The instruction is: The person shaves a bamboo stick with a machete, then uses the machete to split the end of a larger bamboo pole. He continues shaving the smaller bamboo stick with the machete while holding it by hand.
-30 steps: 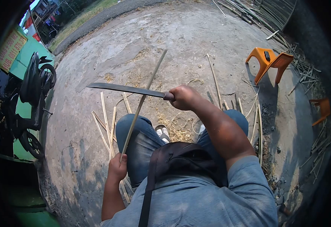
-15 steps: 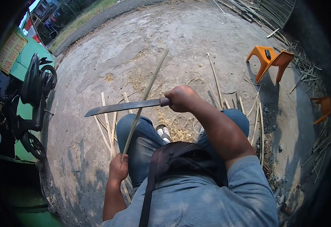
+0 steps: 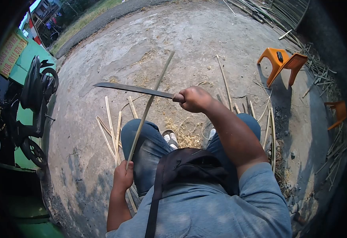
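My right hand (image 3: 194, 99) is closed around the handle of a machete (image 3: 136, 89), whose long blade points left. The blade crosses a thin bamboo strip (image 3: 147, 105) a little above its middle, right at the strip in this view. My left hand (image 3: 124, 175) grips the strip's near end beside my left thigh. From there the strip slants up and to the right past my left knee. Pale shavings (image 3: 190, 138) lie on the ground between my feet.
More bamboo strips (image 3: 109, 119) lean by my left leg, and others (image 3: 273, 139) lie by my right. An orange plastic chair (image 3: 276, 65) holds a small black object (image 3: 279, 56). A motorbike (image 3: 35, 107) stands at left. Bamboo poles (image 3: 256, 14) lie at the far right.
My right hand has moved the machete up along the strip, away from me, and its tip now points higher. My left hand and the strip stay nearly in place.
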`<state>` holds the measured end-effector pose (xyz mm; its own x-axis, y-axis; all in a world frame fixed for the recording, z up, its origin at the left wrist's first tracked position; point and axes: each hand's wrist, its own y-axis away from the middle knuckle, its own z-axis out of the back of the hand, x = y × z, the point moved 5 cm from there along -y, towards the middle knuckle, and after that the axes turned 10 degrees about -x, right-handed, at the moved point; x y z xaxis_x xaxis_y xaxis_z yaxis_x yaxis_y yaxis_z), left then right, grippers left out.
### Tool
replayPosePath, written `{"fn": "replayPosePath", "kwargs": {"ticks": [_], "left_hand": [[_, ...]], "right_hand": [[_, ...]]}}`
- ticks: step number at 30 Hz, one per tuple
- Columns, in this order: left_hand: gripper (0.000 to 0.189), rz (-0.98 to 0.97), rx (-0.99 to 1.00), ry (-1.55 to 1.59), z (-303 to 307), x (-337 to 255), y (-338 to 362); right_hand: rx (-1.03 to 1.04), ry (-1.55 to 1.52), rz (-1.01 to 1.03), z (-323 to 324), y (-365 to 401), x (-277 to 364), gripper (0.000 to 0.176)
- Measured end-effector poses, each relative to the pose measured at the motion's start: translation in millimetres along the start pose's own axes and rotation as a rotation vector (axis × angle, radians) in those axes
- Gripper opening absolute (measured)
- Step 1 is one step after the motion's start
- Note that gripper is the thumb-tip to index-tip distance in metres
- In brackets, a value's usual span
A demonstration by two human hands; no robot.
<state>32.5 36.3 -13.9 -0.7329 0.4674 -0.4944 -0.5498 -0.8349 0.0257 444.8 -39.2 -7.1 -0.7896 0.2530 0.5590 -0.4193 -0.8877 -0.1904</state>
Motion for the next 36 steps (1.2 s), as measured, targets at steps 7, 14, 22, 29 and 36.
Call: {"fn": "replayPosePath", "kwargs": {"ticks": [7,14,22,29,36], "left_hand": [[0.069,-0.022,-0.030,-0.040,-2.4,3.2,0.8],[0.069,-0.044,-0.024,-0.012,1.8,-4.0,0.5],[0.062,-0.031,0.017,0.031,2.7,-4.2,-1.2],[0.062,-0.053,0.007,0.053,-0.2,1.1,-1.8],[0.065,-0.011,0.003,0.045,0.2,-0.6,-1.2]], "right_hand": [[0.166,0.047,-0.022,-8.1,4.3,26.4,0.013],[0.083,0.135,0.025,0.6,-0.7,13.0,0.012],[-0.020,0.113,-0.049,6.4,-3.4,-12.4,0.013],[0.008,-0.068,-0.019,-7.4,-0.8,0.0,0.011],[0.028,0.041,0.072,-17.3,2.0,12.6,0.014]]}}
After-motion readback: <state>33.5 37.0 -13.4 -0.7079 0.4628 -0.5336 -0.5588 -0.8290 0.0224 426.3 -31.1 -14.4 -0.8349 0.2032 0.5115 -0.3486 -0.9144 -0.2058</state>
